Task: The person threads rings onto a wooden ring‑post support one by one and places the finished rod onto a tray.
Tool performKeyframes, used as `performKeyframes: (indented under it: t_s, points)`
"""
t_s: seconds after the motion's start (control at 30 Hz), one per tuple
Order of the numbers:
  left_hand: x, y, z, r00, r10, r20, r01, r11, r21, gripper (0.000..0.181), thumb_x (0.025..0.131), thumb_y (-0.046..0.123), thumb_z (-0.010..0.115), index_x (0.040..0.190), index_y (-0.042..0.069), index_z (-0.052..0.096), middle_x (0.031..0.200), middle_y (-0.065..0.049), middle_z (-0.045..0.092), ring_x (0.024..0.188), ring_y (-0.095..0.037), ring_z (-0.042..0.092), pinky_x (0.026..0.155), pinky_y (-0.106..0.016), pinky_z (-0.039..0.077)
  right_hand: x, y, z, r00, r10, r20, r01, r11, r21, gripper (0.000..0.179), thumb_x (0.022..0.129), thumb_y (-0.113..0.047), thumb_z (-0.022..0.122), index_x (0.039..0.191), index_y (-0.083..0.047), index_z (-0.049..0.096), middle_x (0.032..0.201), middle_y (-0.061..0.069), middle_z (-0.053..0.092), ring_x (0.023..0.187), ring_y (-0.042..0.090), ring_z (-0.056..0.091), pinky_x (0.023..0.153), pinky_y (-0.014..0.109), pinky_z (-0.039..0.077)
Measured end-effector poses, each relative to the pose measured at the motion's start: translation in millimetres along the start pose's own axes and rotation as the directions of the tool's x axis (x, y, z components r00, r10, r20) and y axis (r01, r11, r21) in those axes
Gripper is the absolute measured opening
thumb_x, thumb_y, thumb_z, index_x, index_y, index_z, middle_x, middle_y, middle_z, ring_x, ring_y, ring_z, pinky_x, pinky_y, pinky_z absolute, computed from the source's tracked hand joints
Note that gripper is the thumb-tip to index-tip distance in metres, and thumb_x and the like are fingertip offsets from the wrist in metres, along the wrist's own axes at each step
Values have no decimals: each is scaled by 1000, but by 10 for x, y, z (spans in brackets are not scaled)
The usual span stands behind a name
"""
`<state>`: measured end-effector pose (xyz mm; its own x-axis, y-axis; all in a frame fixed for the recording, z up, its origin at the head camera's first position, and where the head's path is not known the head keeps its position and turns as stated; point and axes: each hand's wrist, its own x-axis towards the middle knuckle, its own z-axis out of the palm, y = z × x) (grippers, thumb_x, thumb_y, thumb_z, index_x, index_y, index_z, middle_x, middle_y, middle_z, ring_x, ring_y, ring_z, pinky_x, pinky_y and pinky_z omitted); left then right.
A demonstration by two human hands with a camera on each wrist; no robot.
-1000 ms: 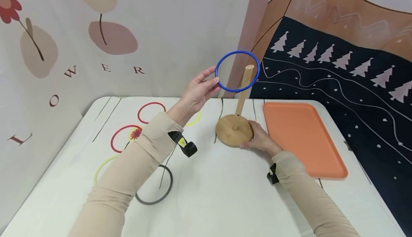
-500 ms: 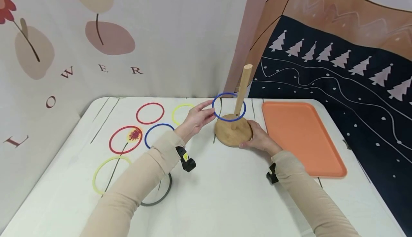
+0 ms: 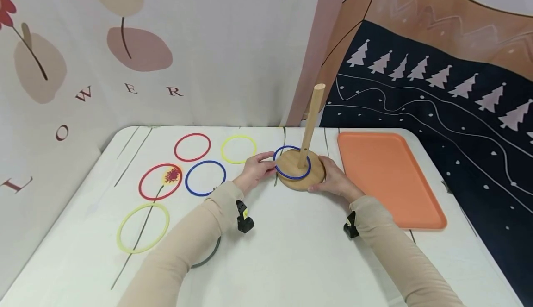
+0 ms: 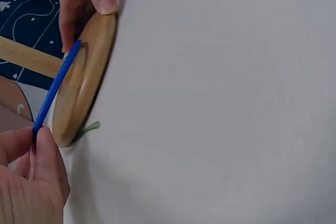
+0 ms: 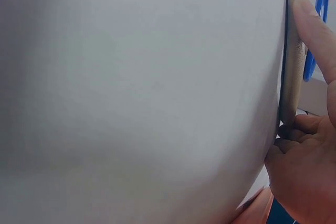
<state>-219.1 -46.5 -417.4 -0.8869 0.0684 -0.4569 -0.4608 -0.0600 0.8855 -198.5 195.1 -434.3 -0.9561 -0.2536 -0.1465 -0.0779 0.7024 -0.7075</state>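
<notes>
My left hand (image 3: pixel 256 170) pinches the near-left edge of a blue plastic ring (image 4: pixel 54 93) between thumb and fingers. The ring encircles the foot of an upright wooden peg (image 3: pixel 312 122), tilted low over its round base (image 3: pixel 291 185). In the left wrist view the ring appears edge-on, its far end close to the base. My right hand (image 3: pixel 335 179) grips the right edge of the base, thumb at the near side; the right wrist view has the thumb (image 5: pixel 315 30) along the base's rim and the other fingers curled at its edge.
On the table's left lie two red rings (image 3: pixel 192 134), a yellow ring (image 3: pixel 239 135), another blue ring (image 3: pixel 206 161) and a yellow-green ring (image 3: pixel 118 233). A dark grey ring (image 3: pixel 211 256) is partly hidden by the left sleeve. An orange tray (image 3: pixel 391 182) lies to the right.
The left hand has lowered the blue ring from the peg's top down to just over the base. The right hand has kept its grip on the base.
</notes>
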Motion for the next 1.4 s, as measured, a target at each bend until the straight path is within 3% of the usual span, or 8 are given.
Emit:
performKeyframes:
  t_s: [0.17, 0.37, 0.67, 1.03, 1.2, 1.4]
  points:
    - [17, -73, 10, 1000, 30, -11, -28, 993, 118, 34, 88, 4, 64, 122, 8, 62, 104, -13, 68, 70, -7, 61, 65, -18, 54, -5, -7, -3, 1000, -6, -4, 6, 1000, 12, 110, 65, -23, 87, 145, 6, 17, 148, 28, 23, 137, 41, 23, 114, 51, 19]
    - [-8, -102, 40, 997, 68, -28, -62, 982, 177, 30, 87, 7, 67, 117, 6, 65, 84, -6, 65, 66, -7, 61, 62, -17, 54, -2, -6, -8, 1000, 12, 4, -12, 1000, 13, 111, 65, -24, 87, 146, 4, 16, 149, 27, 21, 138, 40, 21, 115, 51, 18]
    - [-45, -105, 73, 994, 101, -42, -89, 970, 226, 28, 86, 8, 67, 114, 5, 66, 97, -12, 69, 67, -6, 62, 62, -17, 55, -1, -18, -14, 999, 30, 14, -30, 1000, -1, 113, 66, -27, 87, 147, 4, 14, 151, 26, 18, 140, 40, 18, 115, 52, 16]
    - [-31, -148, 89, 984, 175, -43, -153, 937, 313, 30, 85, 10, 70, 114, 6, 67, 89, -9, 67, 66, -5, 61, 60, -16, 54, 13, -10, -3, 999, 41, 18, -41, 999, -13, 113, 66, -28, 86, 147, 3, 14, 151, 26, 17, 140, 39, 18, 115, 51, 16]
    - [-26, -160, 86, 983, 181, -34, -161, 934, 320, 32, 84, 13, 71, 116, 6, 66, 84, -5, 64, 65, -4, 61, 60, -17, 54, 9, -14, 0, 999, 40, 19, -40, 999, -11, 113, 67, -28, 86, 147, 3, 14, 152, 25, 17, 140, 39, 17, 115, 51, 16]
    - [-18, -118, 31, 976, 212, -58, -179, 921, 346, 32, 86, 15, 69, 117, 5, 65, 89, -8, 67, 66, -6, 61, 60, -17, 54, 14, 1, 5, 999, 40, 17, -40, 999, -8, 113, 67, -28, 86, 148, 2, 14, 152, 25, 18, 140, 39, 18, 115, 51, 17]
